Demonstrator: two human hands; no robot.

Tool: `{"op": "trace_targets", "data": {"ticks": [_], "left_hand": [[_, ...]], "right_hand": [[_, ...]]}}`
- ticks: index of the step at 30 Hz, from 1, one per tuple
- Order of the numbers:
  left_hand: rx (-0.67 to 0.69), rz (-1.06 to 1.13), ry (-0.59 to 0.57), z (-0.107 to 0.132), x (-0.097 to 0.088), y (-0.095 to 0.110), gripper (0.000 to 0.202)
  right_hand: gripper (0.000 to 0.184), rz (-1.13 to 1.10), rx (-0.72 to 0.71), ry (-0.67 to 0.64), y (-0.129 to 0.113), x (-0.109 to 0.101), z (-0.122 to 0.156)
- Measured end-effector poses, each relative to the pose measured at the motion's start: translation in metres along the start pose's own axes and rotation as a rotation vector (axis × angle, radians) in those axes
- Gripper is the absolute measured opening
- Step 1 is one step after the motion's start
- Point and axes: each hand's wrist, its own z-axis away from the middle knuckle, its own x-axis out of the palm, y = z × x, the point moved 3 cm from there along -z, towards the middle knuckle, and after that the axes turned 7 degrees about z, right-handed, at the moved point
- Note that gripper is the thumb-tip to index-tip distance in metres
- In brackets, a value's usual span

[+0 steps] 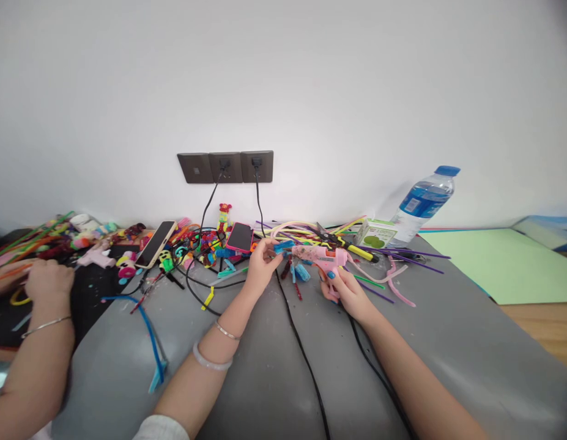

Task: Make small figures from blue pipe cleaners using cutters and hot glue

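Black cord [304, 357] runs between the forearms; left hand [261, 264] pinches a blue piece [283, 246] just beside the glue gun [323, 256] gripped by right hand [346, 291], so fingertips may burn.

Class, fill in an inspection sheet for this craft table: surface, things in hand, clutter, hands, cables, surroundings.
Surface: grey table, scuffed with pale marks.
Job's things: pink glue gun, its nozzle toward a blue piece.
Clutter: pipe cleaners in many colours, a pale phone, a red-cased phone, yellow-handled cutters, green box, water bottle.
Hands: left hand pinches the blue piece; right hand grips the glue gun.
Cables: two black cables leave the wall socket; one crosses the table between the forearms.
Surroundings: white wall, green sheet at right, another person's hand at left.
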Motion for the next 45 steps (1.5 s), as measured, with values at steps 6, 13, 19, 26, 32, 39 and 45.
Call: {"op": "trace_targets", "data": {"ticks": [6, 13, 19, 26, 32, 39, 45], "left_hand": [[0.011, 0.004, 0.034, -0.001, -0.0025, -0.0023, 0.027], [0.021, -0.018, 0.059, -0.0006, -0.0032, -0.0011, 0.028], [0.018, -0.02, 0.064, -0.0007, -0.0037, 0.0, 0.026], [0.03, -0.022, 0.057, -0.0003, -0.0037, 0.0033, 0.024], [0.06, -0.019, 0.063, -0.0009, -0.0048, 0.0029, 0.024], [0.064, -0.017, 0.057, -0.0011, -0.005, 0.0013, 0.024], [0.043, -0.009, 0.056, -0.0006, -0.005, 0.0011, 0.025]], "right_hand": [[0.049, 0.0, 0.003, 0.024, -0.0002, -0.0005, 0.0004], [0.049, 0.014, -0.003, 0.047, 0.0001, -0.0011, -0.0001], [0.05, 0.035, 0.0, 0.066, 0.001, -0.0022, 0.001], [0.053, 0.073, 0.014, 0.07, 0.0031, -0.0034, 0.0008], [0.054, 0.089, 0.018, 0.069, 0.0077, -0.0051, 0.0008], [0.053, 0.115, 0.017, 0.091, 0.0063, -0.006, 0.0012], [0.051, 0.097, 0.04, 0.177, -0.0002, -0.0065, -0.0008]]}}
